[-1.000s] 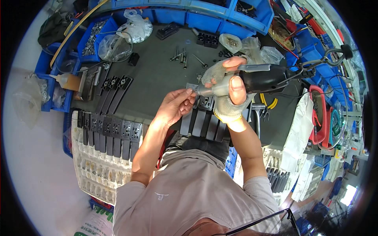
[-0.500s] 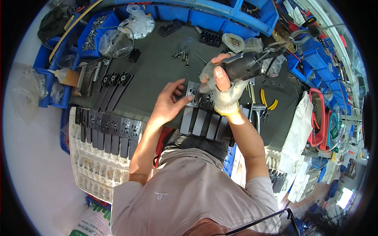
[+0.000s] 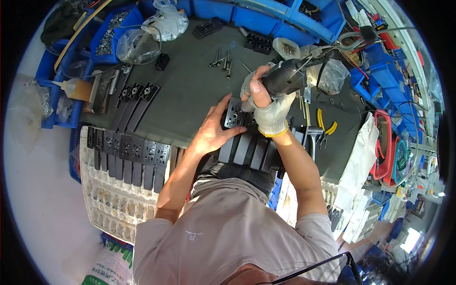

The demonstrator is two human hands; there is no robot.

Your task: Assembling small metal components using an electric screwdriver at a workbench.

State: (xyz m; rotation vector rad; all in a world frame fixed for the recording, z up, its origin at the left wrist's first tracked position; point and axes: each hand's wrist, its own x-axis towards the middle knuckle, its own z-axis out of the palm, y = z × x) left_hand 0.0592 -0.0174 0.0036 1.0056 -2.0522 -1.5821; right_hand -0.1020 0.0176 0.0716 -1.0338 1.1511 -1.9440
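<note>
My left hand [image 3: 212, 129] is bare, its fingers stretched and spread against a dark rectangular plate [image 3: 233, 114] full of holes. The index finger runs along the plate's left side, and the thumb crosses its lower edge. This plate tops a long black handle-like part [image 3: 229, 148], first in a row of similar parts near my lap. In a pale glove with bare fingertips, my right hand [image 3: 270, 107] is closed around a black power screwdriver [image 3: 285, 81]. Its nose points down-left beside the plate; the tip's exact contact is hidden by the glove.
Loose screws [image 3: 221, 62] and yellow-handled pliers [image 3: 325, 124] lie on the dark mat. Three more black parts [image 3: 137, 107] rest at left, above a pale tray [image 3: 109, 199] bearing several others. Blue bins [image 3: 254, 21] line the back; a hammer-like metal tool [image 3: 312, 137] lies right.
My left hand has moved right and its curled fingers have straightened against the plate. The power screwdriver in my right hand has shifted slightly left. The whole view has shifted a little.
</note>
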